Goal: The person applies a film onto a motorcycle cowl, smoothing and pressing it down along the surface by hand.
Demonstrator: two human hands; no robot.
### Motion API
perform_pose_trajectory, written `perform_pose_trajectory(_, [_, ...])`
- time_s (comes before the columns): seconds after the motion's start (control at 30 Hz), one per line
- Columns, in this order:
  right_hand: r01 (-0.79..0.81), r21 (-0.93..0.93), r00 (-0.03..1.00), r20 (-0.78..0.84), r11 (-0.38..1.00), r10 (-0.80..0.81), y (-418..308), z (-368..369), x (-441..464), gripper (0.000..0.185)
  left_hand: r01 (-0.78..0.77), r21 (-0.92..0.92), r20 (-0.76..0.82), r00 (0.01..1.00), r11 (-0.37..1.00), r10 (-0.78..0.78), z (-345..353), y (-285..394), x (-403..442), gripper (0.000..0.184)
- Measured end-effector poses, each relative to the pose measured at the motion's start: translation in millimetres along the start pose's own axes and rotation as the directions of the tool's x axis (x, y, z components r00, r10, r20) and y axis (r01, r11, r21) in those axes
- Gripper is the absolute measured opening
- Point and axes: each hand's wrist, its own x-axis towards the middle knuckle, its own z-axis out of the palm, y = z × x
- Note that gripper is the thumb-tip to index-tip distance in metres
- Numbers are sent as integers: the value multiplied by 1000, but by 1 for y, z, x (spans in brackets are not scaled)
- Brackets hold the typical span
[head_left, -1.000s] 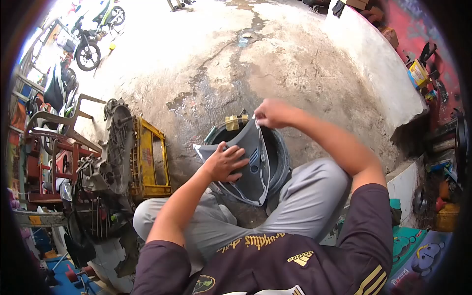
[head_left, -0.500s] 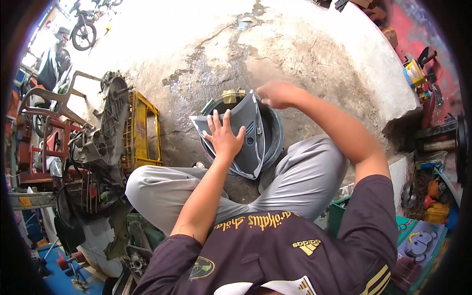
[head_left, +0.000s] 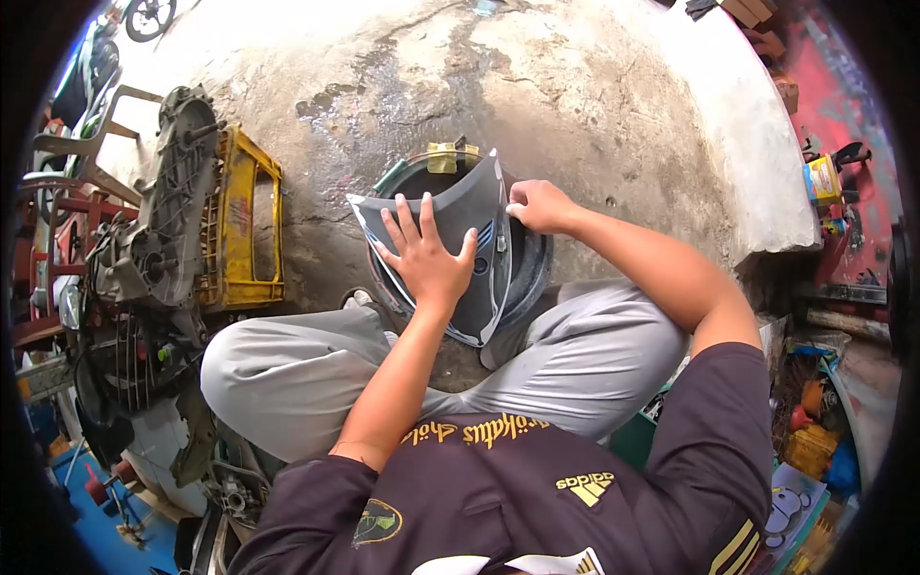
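Note:
A dark grey motorcycle body panel (head_left: 470, 309) with whitish edges and small blue stripes lies across a round black basin (head_left: 539, 273) between my legs. My left hand (head_left: 428, 254) rests on the panel with its fingers spread. Beside the panel's upper right edge, my right hand (head_left: 541, 207) has its fingers curled in. Whether anything small is pinched in them is hidden. At the basin's far rim sits a yellowish piece (head_left: 442, 158), its kind unclear.
On the left, a yellow crate (head_left: 240, 220) stands beside a metal engine casing (head_left: 171, 201) and a chair (head_left: 101, 144). Wet patches mark the concrete floor (head_left: 613, 115). A white ledge (head_left: 767, 182) runs along the right, with tools and containers beyond it.
My right hand has come down and nearer, from the panel's top corner to its upper right edge. My left hand stays spread on the panel. The camera view has shifted a little.

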Motion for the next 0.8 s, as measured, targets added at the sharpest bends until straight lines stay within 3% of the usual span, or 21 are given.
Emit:
perform_pose_trajectory(0.17, [-10,-33,988,154,999,15,-11,-2,-8,24,13,-19,1,1000,1000,-13,3,-2,0,91])
perform_pose_trajectory(0.23, [-65,-18,998,-1,998,65,-10,-4,-1,25,6,-27,-13,1000,1000,-6,4,-2,1,90])
perform_pose_trajectory(0.3, [-63,-2,998,9,998,63,-11,-10,2,24,26,-44,-15,1000,999,-26,5,1,1,89])
perform_pose_trajectory(0.37, [-119,90,932,354,989,80,-15,-13,1,23,49,-47,-5,999,998,-50,4,3,3,88])
perform_pose_trajectory(0.43, [-110,72,940,333,991,80,-18,-10,1,23,57,-71,-14,998,996,-58,5,3,6,87])
perform_pose_trajectory(0.53, [-70,52,993,103,996,65,-19,-9,2,22,69,-98,-16,997,993,-71,4,4,9,84])
perform_pose_trajectory(0.67, [-83,21,981,176,996,78,-25,-11,-1,22,86,-151,-16,996,985,-89,5,5,12,81])
perform_pose_trajectory(0.73, [-75,-7,951,299,997,74,-27,-10,0,21,89,-150,-14,996,985,-92,6,4,14,81])
perform_pose_trajectory(0.77, [-72,-8,950,304,997,71,-28,-10,2,21,89,-147,-11,996,985,-92,6,4,14,80])
perform_pose_trajectory(0.8, [-72,14,978,197,997,68,-25,-12,4,22,113,-157,-5,993,981,-115,4,5,15,77])
